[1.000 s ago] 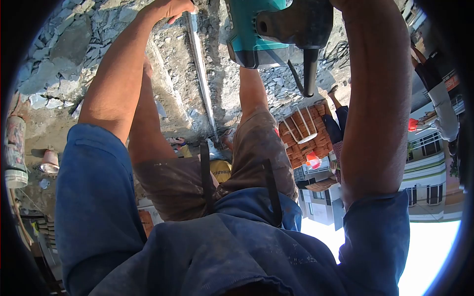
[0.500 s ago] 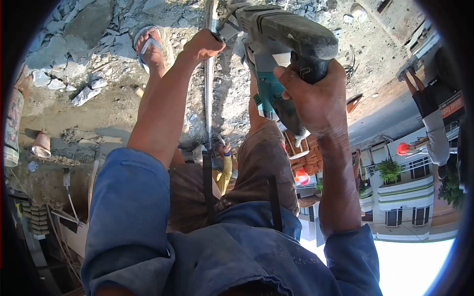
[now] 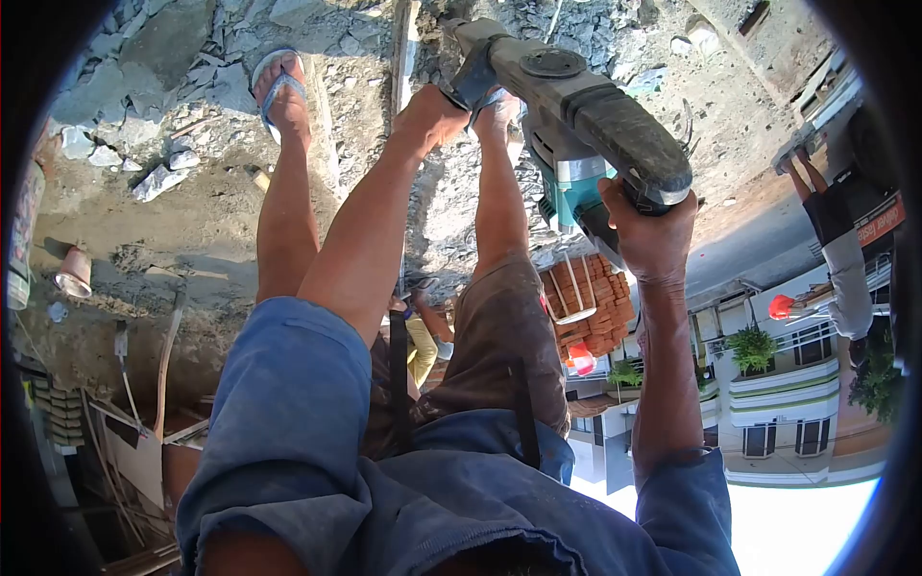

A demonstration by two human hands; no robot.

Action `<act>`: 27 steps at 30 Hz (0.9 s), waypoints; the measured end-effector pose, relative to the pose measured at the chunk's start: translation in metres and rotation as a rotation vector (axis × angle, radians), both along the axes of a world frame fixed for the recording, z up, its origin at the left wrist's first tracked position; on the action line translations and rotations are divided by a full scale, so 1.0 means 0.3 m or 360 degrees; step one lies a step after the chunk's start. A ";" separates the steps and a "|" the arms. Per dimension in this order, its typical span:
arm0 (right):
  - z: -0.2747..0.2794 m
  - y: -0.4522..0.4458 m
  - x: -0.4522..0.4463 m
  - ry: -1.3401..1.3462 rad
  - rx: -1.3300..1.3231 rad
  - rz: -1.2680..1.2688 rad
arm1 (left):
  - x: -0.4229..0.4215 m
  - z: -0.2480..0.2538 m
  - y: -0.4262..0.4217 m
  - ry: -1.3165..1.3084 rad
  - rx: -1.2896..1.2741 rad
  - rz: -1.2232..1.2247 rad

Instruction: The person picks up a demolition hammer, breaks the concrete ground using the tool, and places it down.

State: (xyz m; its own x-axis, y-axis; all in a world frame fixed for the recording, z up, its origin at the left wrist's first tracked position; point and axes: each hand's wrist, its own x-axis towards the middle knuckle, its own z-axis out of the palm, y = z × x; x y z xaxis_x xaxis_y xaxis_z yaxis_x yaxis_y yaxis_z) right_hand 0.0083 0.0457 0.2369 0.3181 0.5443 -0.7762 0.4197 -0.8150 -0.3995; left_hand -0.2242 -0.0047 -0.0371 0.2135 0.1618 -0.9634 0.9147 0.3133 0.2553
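A teal, grey and black power hammer (image 3: 615, 125) slants across the upper middle, its narrow front end at the upper left. My left hand (image 3: 429, 120) is closed at the grip beside that front end. Round the rear handle at the lower right, my right hand (image 3: 653, 230) is closed. The tool's tip is not clear to see. Just left of the front end, a long narrow strip (image 3: 405, 58) runs along the broken ground. My feet, in sandals (image 3: 280, 88), stand on either side of this strip.
Broken stone slabs (image 3: 173, 48) cover the upper left. A bucket (image 3: 74, 273) lies at the left. A person with a yellow sleeve (image 3: 421, 353) is low behind my legs. Stacked bricks (image 3: 603, 305) and another person (image 3: 845, 259) are at the right.
The hammer has swung out lengthwise and moved right. My left hand, apart from it a second ago, has come to its front grip. My right hand has come into view on the rear handle.
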 end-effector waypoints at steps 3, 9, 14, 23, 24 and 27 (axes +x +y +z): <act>0.009 -0.027 -0.009 -0.0062 -0.0027 -0.0075 | -0.044 -0.093 -0.077 -0.0422 0.0321 -0.0403; 0.016 -0.023 -0.092 -0.0033 -0.0132 -0.0311 | -0.004 0.181 0.236 0.0236 -0.0248 -0.0014; 0.008 0.080 -0.138 0.0039 -0.0089 -0.0487 | -0.123 -0.012 0.266 -0.0046 0.0089 -0.0134; -0.053 0.543 -0.137 0.0578 -0.0065 0.0031 | -0.041 0.224 0.720 0.0008 0.0238 -0.0416; -0.065 0.561 -0.148 0.0596 -0.0060 0.0091 | -0.040 0.204 0.742 0.0015 0.0324 -0.0452; -0.111 0.579 -0.194 0.0617 -0.0029 0.0201 | -0.037 0.145 0.793 0.0047 0.0490 -0.0517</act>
